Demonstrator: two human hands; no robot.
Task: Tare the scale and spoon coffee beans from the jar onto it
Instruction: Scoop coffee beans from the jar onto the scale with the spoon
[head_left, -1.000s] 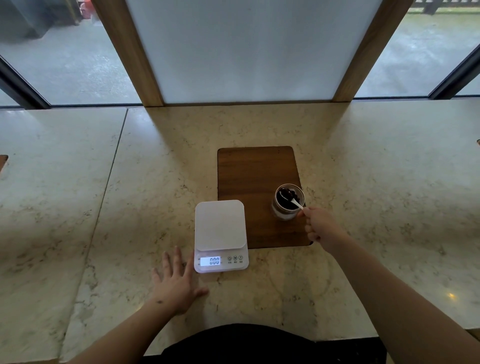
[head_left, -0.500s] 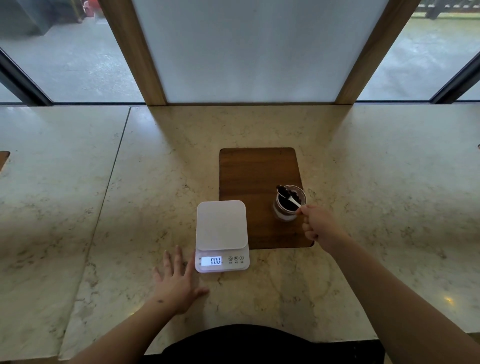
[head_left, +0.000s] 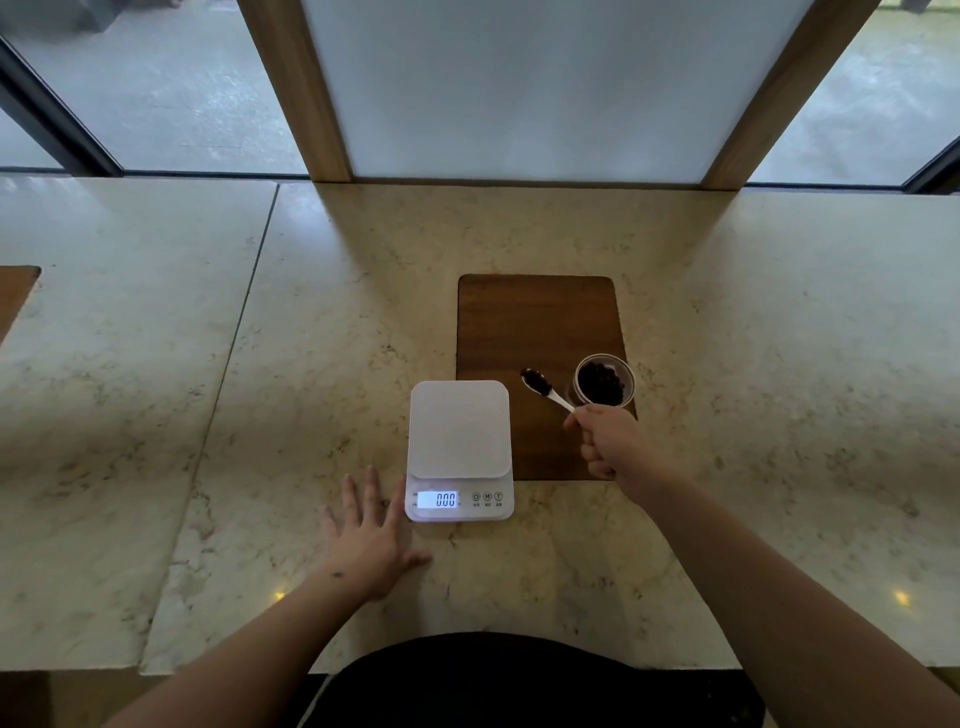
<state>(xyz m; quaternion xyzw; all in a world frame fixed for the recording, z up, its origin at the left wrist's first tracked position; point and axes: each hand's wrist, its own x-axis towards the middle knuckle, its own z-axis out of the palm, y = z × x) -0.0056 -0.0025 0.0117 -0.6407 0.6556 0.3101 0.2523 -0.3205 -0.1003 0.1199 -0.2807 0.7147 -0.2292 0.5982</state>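
Observation:
A white digital scale (head_left: 459, 436) sits on the marble counter, its bare platform empty and its lit display reading 0.00. A clear jar (head_left: 603, 380) of dark coffee beans stands on a wooden board (head_left: 535, 317). My right hand (head_left: 610, 447) grips the handle of a small white spoon (head_left: 545, 388); its bowl holds beans and hovers over the board between the jar and the scale's right edge. My left hand (head_left: 370, 535) lies flat on the counter, fingers spread, just left of the scale's front corner.
The marble counter (head_left: 260, 389) runs wide to both sides, with a seam on the left. A second wooden board (head_left: 13, 296) peeks in at the far left edge. Wooden posts and a white panel (head_left: 519, 88) back the counter.
My right hand has lifted the spoon out of the jar with beans in it and carried it left toward the scale. The left hand has stayed flat.

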